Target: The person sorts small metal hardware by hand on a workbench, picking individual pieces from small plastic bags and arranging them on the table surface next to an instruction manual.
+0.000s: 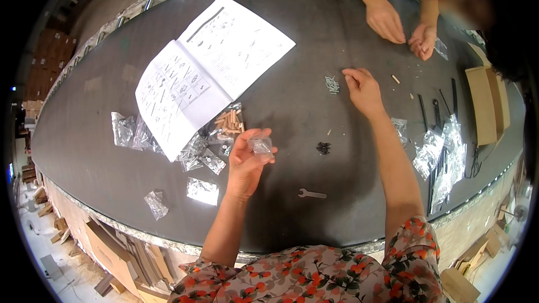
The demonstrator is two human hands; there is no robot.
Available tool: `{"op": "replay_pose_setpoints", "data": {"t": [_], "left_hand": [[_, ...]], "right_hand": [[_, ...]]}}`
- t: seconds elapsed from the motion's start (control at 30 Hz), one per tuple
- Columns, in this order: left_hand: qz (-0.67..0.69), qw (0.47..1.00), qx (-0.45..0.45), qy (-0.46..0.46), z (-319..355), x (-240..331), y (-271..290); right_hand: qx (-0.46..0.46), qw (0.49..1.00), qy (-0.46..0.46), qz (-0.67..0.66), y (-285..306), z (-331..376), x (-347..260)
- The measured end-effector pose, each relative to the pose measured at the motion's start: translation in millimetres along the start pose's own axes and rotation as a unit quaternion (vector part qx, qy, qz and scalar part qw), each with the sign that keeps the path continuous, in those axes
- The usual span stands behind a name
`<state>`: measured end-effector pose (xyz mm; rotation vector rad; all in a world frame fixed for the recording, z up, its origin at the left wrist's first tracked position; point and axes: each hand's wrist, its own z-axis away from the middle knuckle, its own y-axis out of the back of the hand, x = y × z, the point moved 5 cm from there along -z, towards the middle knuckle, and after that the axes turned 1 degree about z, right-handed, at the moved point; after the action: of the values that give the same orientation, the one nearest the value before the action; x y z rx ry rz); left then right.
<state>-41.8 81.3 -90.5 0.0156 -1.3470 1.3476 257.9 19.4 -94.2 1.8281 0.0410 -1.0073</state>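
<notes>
Clear plastic bag [260, 146]: clock centre, pinched in my nearly closed left hand [246, 169], likely to steady it.
Silvery screws [332, 85]: two o'clock, heaped, probably for easy reach; my half-curled right hand [365, 92] alongside, hold unclear.

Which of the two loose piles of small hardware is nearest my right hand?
The silvery pile, just left of the right hand. The black pile lies farther from that hand, closer to the body.
</notes>
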Motion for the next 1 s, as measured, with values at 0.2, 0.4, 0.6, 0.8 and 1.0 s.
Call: {"op": "replay_pose_setpoints", "data": {"t": [0.2,0.4,0.6,0.8,1.0], "left_hand": [[0.000,1.000,0.001,-0.005,-0.8,5.5,1.6],[-0.006,1.000,-0.015,0.001,-4.0,-3.8,-7.2],[-0.020,1.000,-0.012,-0.003,-4.0,-7.9,-9.5],[-0.027,0.999,-0.010,0.022,-10.2,-18.2,-28.2],[-0.040,0.999,-0.018,0.030,-9.0,-20.5,-34.7]], "right_hand": [[0.097,0.969,0.160,0.162,-5.6,19.0,-38.3],[0.036,0.956,0.240,0.164,-19.0,3.5,-47.9],[0.059,0.925,0.306,0.216,-44.3,-6.3,-45.7],[0.096,0.931,0.273,0.222,-42.1,3.9,-40.4],[0.092,0.932,0.285,0.203,-40.1,8.8,-45.9]]}}
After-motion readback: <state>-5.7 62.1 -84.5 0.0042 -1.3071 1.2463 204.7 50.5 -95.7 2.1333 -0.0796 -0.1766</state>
